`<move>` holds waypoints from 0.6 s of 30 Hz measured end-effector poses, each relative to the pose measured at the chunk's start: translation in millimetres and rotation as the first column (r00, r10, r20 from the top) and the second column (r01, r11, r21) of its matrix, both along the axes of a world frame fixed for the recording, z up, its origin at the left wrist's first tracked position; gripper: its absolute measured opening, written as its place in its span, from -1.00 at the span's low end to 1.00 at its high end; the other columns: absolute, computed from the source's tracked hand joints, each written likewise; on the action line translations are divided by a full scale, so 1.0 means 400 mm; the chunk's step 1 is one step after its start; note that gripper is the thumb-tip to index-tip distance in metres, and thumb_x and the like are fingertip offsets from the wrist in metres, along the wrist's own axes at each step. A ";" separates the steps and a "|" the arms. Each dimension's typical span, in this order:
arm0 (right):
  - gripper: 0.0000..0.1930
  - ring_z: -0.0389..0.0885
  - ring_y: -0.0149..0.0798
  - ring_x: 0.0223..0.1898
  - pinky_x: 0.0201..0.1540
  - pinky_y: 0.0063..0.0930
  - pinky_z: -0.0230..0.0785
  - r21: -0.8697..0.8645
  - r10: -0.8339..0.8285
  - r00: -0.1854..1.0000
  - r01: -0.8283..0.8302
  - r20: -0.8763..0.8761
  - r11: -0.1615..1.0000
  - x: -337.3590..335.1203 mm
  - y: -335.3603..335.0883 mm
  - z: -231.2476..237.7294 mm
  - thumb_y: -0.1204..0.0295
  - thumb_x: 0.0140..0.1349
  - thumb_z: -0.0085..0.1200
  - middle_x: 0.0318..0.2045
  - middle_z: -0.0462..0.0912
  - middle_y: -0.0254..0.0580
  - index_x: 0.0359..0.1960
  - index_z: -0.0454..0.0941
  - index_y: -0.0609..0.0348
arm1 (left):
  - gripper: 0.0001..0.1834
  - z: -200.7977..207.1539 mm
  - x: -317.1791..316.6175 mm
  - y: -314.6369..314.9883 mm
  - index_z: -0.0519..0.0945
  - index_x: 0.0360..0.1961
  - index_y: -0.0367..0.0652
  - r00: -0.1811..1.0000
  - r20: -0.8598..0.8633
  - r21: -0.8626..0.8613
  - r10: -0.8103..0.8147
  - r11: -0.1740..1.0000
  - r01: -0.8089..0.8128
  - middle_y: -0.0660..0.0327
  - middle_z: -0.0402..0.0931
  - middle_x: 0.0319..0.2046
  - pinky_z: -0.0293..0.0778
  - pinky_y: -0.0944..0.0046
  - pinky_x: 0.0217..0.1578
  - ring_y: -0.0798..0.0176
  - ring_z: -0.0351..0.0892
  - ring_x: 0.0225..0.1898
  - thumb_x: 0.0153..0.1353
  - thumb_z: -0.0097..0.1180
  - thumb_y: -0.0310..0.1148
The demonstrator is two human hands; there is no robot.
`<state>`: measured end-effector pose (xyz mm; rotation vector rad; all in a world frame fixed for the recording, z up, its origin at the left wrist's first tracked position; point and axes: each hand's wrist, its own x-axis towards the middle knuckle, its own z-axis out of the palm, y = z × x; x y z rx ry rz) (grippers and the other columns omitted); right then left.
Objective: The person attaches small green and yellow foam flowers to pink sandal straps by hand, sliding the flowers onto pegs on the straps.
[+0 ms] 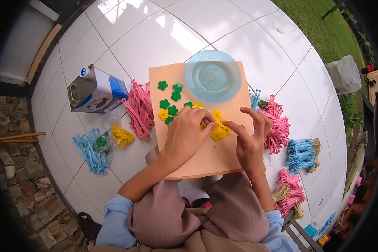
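A peach-coloured board [193, 164] rests across my lap. My left hand [188, 130] is over its middle, thumb and forefinger pinched together among small yellow plastic flowers [218, 134]; whatever lies between those fingertips is hidden. Just to the right, my right hand [253, 140] is raised with its fingers apart, one fingertip close to the yellow flowers, and nothing shows in it. Several green plastic flowers [172, 110] are scattered on the board's left half, with a lone yellow flower [163, 114] among them. At the board's far edge sits a translucent blue bowl [192, 86].
On the white tiled floor, left, are a metal can [97, 90], pink stems [139, 109], blue stems [90, 149] and a bag of yellow flowers [122, 136]. Right lie pink bundles [276, 128] and a blue bundle [300, 154]. A white sack [343, 74] stands by the grass.
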<state>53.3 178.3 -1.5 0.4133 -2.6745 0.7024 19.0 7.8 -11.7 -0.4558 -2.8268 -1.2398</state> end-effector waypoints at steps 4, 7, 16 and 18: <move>-0.58 0.22 -0.07 0.00 0.05 -0.14 0.13 0.017 -0.009 0.998 0.010 -0.069 1.000 0.019 0.000 -0.004 0.72 -0.10 -0.01 -0.02 0.37 -0.22 -0.26 0.62 -0.15 | -0.88 0.036 -0.016 -0.015 0.59 -0.46 -0.20 0.974 0.227 0.115 0.001 0.993 -0.028 0.31 0.48 -0.61 0.27 0.44 -0.57 0.44 0.29 -0.63 -0.06 0.23 -0.43; -0.55 0.21 -0.10 0.00 0.06 -0.10 0.12 0.082 -0.003 0.990 0.014 -0.141 0.997 0.025 -0.005 0.001 0.71 -0.09 -0.02 -0.01 0.36 -0.23 -0.23 0.62 -0.21 | -0.86 0.037 -0.031 -0.033 0.59 -0.40 -0.25 0.889 0.457 0.288 -0.016 0.949 -0.131 0.38 0.46 -0.63 0.19 0.54 -0.61 0.58 0.20 -0.65 -0.01 0.22 -0.45; -0.50 0.20 -0.15 0.00 0.07 -0.11 0.12 0.177 0.008 0.978 0.030 -0.208 0.984 0.017 -0.020 0.006 0.72 -0.09 -0.02 -0.02 0.36 -0.26 -0.18 0.61 -0.26 | -0.83 0.020 -0.032 -0.050 0.57 -0.35 -0.31 0.813 0.564 0.480 -0.142 0.858 -0.183 0.36 0.50 -0.54 0.24 0.61 -0.53 0.63 0.33 -0.55 0.04 0.21 -0.44; -0.49 0.20 -0.15 0.00 0.07 -0.14 0.12 0.171 -0.001 0.975 0.040 -0.222 0.984 0.013 -0.015 0.011 0.73 -0.09 -0.02 -0.02 0.36 -0.26 -0.18 0.61 -0.25 | -0.82 0.013 -0.032 -0.056 0.57 -0.35 -0.31 0.809 0.568 0.517 -0.150 0.830 -0.209 0.35 0.52 -0.54 0.27 0.61 -0.51 0.60 0.37 -0.52 0.04 0.21 -0.44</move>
